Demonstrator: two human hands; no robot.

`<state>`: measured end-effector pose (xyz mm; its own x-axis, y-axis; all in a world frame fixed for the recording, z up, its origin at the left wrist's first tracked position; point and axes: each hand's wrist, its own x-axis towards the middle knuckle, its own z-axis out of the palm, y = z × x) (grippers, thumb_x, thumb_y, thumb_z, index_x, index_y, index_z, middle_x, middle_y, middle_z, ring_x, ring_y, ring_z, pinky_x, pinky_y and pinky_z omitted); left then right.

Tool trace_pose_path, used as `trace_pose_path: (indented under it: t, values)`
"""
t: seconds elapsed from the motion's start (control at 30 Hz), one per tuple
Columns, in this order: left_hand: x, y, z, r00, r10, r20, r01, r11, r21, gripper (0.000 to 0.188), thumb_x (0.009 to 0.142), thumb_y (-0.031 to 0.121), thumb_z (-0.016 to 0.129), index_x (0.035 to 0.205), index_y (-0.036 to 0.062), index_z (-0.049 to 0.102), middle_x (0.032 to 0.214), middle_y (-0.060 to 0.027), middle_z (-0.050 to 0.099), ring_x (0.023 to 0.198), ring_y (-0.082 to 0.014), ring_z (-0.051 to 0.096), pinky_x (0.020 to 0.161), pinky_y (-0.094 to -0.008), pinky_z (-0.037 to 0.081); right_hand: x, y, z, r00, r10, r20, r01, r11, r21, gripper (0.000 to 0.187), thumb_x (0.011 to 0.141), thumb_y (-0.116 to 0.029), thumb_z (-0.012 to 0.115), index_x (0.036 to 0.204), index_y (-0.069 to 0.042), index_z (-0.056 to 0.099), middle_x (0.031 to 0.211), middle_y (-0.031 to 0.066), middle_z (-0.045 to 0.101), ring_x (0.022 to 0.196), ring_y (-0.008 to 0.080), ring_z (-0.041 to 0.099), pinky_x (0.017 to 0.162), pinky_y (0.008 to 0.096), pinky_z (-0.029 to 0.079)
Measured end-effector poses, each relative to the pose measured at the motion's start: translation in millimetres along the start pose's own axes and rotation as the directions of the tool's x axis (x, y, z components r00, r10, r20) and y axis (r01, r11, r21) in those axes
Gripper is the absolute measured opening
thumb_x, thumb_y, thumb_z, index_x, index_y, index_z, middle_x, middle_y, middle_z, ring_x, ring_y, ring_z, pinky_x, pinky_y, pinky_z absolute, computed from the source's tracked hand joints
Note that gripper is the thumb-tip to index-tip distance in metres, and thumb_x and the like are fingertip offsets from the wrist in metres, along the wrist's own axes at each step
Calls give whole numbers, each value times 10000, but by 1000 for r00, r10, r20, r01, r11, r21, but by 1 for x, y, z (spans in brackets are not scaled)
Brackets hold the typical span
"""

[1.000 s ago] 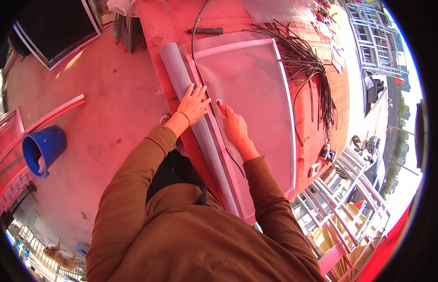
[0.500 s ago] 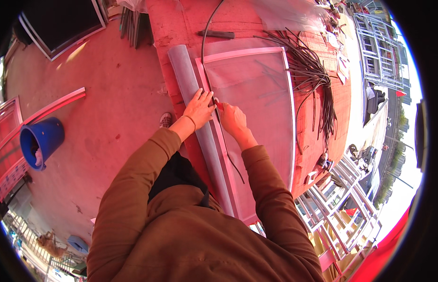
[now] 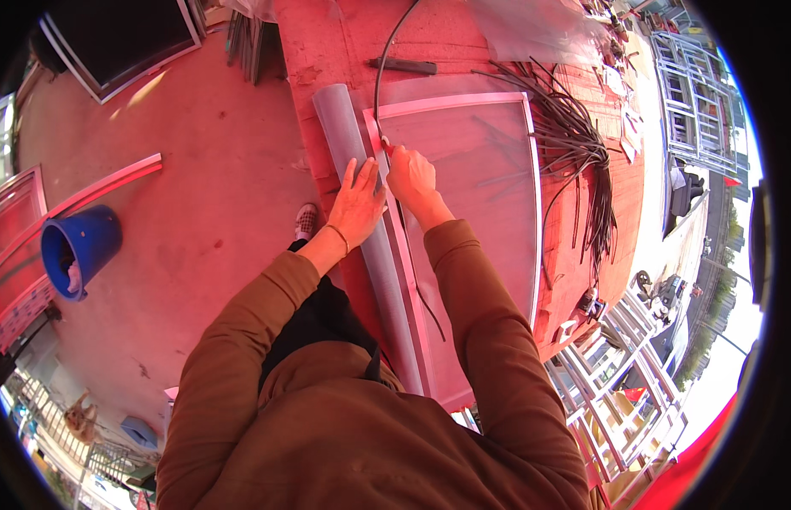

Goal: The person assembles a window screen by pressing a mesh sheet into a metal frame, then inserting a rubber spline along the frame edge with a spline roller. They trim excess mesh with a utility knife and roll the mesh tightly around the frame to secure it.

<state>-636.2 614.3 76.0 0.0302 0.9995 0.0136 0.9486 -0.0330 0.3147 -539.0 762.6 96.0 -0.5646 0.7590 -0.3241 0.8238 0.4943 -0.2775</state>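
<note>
right hand [image 3: 411, 180], fingers curled round a tool [image 3: 385, 144], slid toward twelve o'clock; work seems further up the frame [image 3: 463, 101]. left hand [image 3: 358, 206]: fingers spread.

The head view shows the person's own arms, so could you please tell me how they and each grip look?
The left sleeve and right sleeve are long, brown and creased, with no marking visible, and end near the wrists. The left grip and right grip are bare hands without gloves; a thin band circles the left wrist, and none shows on the right.
</note>
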Motion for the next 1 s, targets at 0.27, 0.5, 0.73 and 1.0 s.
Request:
trace_pose_path:
  t: [0.27,0.5,0.73,1.0]
  values:
    - [-25,30,-6,999,37,-35,-37,999,18,487,1006,252,711,1394,-37,660,1603,-259,523,1608,-367,363,1352,-593,191,24,-5,0,989,-40,-146,50,997,66,231,1013,-135,547,963,8,722,967,279,771,957,478,769,814,564,616]
    - [-63,28,-24,998,-19,-67,10,992,-129,477,1032,212,666,1431,-47,630,1641,-232,483,1608,-362,356,1344,-581,221,-120,51,19,989,14,150,-15,1000,6,190,982,-83,567,1093,2,695,985,270,767,945,487,753,801,593,587]
    - [-90,36,-35,998,-29,-51,20,987,-162,508,1014,208,696,1451,-39,617,1642,-204,493,1603,-344,367,1335,-583,247,-188,62,33,981,48,190,-45,999,-20,187,983,-72,553,1086,29,672,916,277,761,888,482,763,767,588,594]
    - [-99,65,-37,997,72,11,-70,985,-158,521,1033,215,678,1478,-40,590,1672,-197,471,1595,-356,380,1330,-585,242,-50,37,37,983,-12,-181,62,960,274,193,1055,-146,536,1139,-7,640,895,254,758,874,490,740,736,590,561]
